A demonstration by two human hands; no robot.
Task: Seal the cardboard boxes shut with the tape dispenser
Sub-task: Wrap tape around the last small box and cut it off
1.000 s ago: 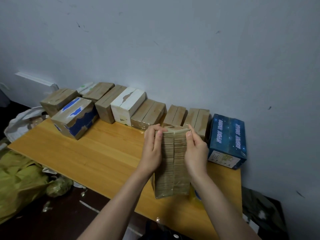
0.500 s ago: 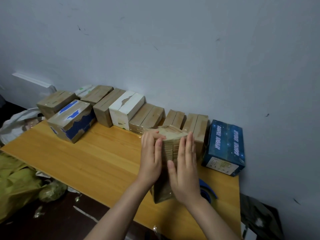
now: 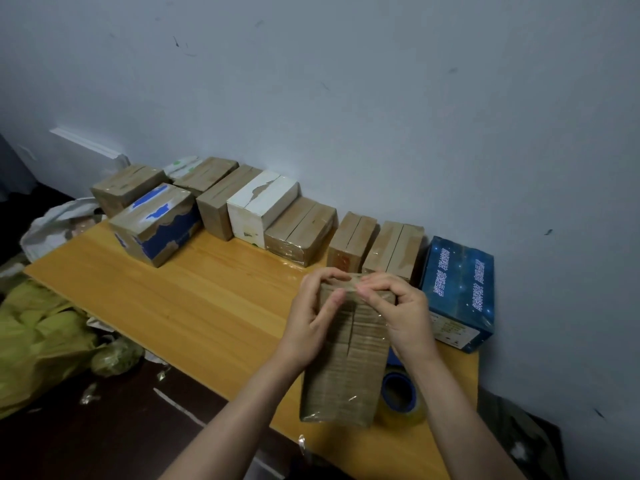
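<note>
A tall brown cardboard box (image 3: 349,368) wrapped in clear tape stands on end near the front right of the wooden table (image 3: 194,306). My left hand (image 3: 311,320) holds its left side, fingers curled over the top edge. My right hand (image 3: 398,313) grips the top right corner, thumb and fingers pinching at the tape there. A blue tape dispenser with a clear roll (image 3: 401,396) lies on the table just right of the box, partly hidden behind it and my right forearm.
A row of several taped boxes (image 3: 301,230) lines the wall, with a blue-patched box (image 3: 156,223) at the left and a dark blue printed box (image 3: 457,292) at the right. Yellow-green bags (image 3: 38,341) lie on the dark floor at the left.
My right hand slid from flat against the box's front up to its top right corner and curled there. The left hand stayed on the left side. The view shifted slightly.
</note>
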